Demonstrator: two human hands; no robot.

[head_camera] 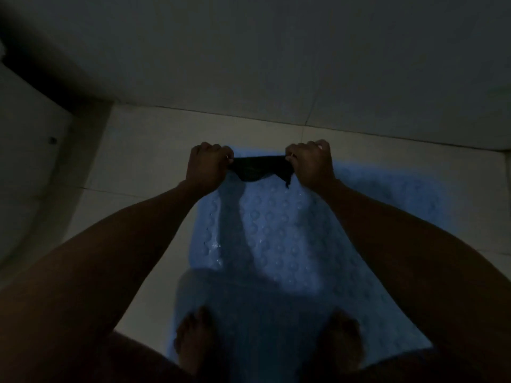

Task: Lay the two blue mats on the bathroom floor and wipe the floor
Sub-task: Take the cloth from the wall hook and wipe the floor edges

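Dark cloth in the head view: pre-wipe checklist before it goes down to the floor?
1. Left hand grip on the dark wrinkled cloth: ok.
2. Right hand grip on the other end: ok.
3. Cloth stretched between both hands, off the floor: ok.
4. Blue bubble-textured mat flat on the pale tiled floor: ok.
5. Second mat laid: cannot tell.
6. Bare feet on the mat: ok.
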